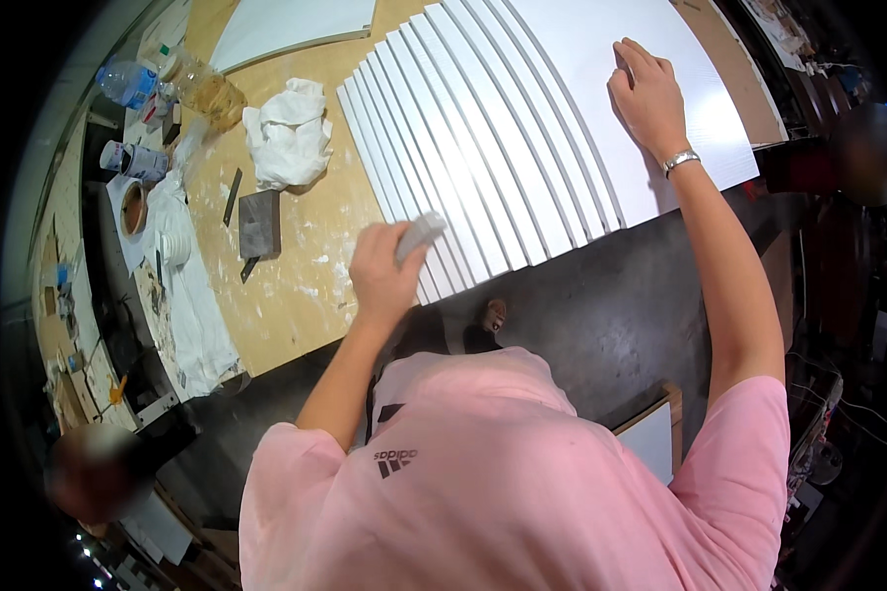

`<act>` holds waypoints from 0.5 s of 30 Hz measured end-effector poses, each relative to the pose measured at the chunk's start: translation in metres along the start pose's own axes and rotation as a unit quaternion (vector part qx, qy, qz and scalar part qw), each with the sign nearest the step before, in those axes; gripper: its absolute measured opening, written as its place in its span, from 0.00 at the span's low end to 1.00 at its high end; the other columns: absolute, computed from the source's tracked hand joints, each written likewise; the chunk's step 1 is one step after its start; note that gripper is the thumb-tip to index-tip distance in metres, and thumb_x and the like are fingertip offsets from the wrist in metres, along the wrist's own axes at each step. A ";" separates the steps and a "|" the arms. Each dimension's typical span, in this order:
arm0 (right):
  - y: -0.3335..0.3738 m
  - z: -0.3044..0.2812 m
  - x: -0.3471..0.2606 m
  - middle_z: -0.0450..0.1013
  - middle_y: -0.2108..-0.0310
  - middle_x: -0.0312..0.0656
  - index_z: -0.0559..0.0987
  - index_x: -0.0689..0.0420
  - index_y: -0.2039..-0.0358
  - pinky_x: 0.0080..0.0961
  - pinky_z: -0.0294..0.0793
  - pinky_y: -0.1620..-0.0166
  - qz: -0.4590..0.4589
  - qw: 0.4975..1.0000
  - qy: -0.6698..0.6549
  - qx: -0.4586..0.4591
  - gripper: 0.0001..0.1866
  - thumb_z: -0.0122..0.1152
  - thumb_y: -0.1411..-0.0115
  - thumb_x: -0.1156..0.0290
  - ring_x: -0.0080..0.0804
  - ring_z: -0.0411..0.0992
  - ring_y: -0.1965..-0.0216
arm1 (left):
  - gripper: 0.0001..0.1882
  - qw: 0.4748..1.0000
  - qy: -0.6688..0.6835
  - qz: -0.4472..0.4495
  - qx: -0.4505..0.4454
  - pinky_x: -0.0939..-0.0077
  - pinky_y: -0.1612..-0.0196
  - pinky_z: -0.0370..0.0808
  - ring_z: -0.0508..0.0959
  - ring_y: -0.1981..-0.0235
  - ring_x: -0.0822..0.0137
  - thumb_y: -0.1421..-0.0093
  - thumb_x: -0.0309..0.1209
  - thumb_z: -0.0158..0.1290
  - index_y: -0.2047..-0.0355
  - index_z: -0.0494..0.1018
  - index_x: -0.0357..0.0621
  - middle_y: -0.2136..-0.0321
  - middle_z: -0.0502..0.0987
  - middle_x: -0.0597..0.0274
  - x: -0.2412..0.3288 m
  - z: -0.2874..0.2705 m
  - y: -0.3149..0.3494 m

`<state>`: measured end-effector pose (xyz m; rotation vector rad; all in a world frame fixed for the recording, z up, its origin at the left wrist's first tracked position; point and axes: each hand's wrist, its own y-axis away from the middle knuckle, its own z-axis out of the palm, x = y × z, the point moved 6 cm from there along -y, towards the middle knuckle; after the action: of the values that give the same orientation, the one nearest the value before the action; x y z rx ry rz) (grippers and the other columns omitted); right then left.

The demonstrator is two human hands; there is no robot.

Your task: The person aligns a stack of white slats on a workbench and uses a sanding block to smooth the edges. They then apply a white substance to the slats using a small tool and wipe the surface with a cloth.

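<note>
A row of white boards [473, 138] lies overlapped like steps, with narrow grey edges showing between them. My left hand [382, 271] is closed around a small light-grey sanding block [422, 236], held at the near left corner of the boards. The block's contact with the edges is hard to make out. Over the wide white surface [705, 123] at the right end of the row, my right hand [650, 94] rests with fingers loosely bent and slightly apart, holding nothing. A metal bracelet [681, 163] circles my right wrist.
Left of the boards, the paint-spotted wooden table [310, 295] carries a crumpled white cloth [289, 135], a dark grey block [259, 225], bottles [212, 96] and a tape roll [133, 208]. Another white panel [291, 30] lies at the back. Blurred people appear at both sides.
</note>
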<state>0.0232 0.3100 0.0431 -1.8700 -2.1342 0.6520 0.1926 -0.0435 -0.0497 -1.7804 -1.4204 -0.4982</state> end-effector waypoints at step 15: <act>-0.001 -0.009 -0.006 0.72 0.41 0.40 0.77 0.58 0.46 0.35 0.69 0.40 0.031 0.999 -0.029 -0.034 0.24 0.51 0.43 0.68 0.43 0.68 0.44 | 0.15 0.980 -0.069 -0.141 0.124 0.62 0.54 0.74 0.79 0.59 0.52 0.44 0.35 0.60 0.59 0.79 0.39 0.61 0.79 0.52 -0.160 0.003 -0.223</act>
<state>0.0271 0.3057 0.0521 -1.9824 -2.1686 0.6604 -0.0648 -0.1288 -0.0922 -1.4466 -1.7629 -0.3277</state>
